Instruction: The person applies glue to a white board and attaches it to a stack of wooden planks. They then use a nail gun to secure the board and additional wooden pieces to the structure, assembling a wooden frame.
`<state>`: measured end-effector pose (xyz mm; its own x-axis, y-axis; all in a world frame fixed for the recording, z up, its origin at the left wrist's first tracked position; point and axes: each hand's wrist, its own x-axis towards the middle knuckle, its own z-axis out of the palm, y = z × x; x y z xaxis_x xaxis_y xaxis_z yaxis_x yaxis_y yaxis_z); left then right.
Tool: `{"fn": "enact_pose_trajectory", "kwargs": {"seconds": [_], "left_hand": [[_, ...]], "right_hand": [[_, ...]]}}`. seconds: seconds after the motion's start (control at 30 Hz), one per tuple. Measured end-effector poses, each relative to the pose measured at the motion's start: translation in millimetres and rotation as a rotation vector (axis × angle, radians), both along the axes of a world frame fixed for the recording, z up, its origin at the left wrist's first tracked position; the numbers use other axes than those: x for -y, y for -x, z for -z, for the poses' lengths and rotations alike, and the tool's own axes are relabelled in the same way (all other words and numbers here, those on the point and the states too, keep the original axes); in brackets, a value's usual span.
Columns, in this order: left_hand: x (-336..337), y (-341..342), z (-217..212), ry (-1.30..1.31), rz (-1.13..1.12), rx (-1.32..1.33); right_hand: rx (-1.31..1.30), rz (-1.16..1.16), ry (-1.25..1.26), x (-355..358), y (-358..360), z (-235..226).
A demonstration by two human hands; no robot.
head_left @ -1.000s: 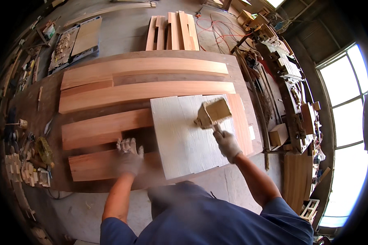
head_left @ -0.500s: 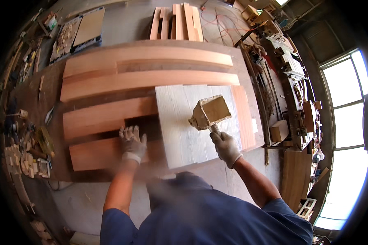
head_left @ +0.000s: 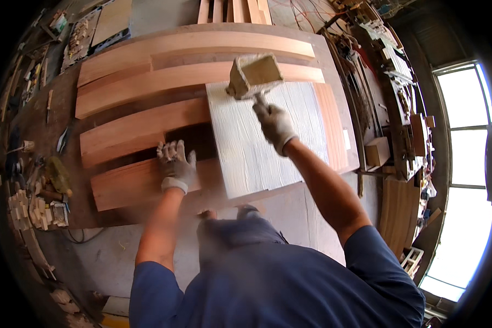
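Note:
My right hand (head_left: 276,126), in a pale work glove, is closed round the handle of a box-shaped glue spreader (head_left: 262,74) caked with dried tan glue. The spreader is over the far left edge of a panel of boards (head_left: 262,156) coated in streaky white glue. Bare reddish wood (head_left: 332,127) shows along the panel's right side. My gloved left hand (head_left: 176,165) lies with fingers spread on the nearest loose board (head_left: 128,186), beside a dark gap. More loose boards (head_left: 131,131) lie left of the panel, and long ones (head_left: 147,93) lie beyond it.
Everything lies on a large brown worktable (head_left: 54,158). Wood offcuts (head_left: 33,210) and small tools are heaped at the left. A cluttered bench (head_left: 402,131) runs along the right, below bright windows (head_left: 467,153). More planks (head_left: 235,11) stand beyond the table's far edge.
My right hand has carried the glue spreader away from me and to the left, from mid-panel to its far edge. The left hand stays on the board. The whole view has shifted slightly.

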<state>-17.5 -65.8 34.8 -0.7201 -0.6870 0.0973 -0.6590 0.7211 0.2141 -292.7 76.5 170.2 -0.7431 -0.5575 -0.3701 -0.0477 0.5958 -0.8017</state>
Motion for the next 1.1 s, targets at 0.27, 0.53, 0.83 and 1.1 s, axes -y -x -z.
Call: {"fn": "enact_pose_trajectory", "kwargs": {"seconds": [0.27,0.53,0.83,1.1], "left_hand": [[0,2,10,-0.008,0.017,-0.072],[-1,1,14,-0.013,0.027,-0.069],[9,1,20,0.087,0.058,-0.052],[11,0,33,0.102,0.060,-0.116]], "right_hand": [[-0.149,-0.036,-0.361,-228,-172,-23],[-0.129,0.147,-0.272,-241,-148,-31],[-0.086,0.208,-0.100,-89,23,-7],[-0.165,0.214,-0.331,-306,-131,-14]]}}
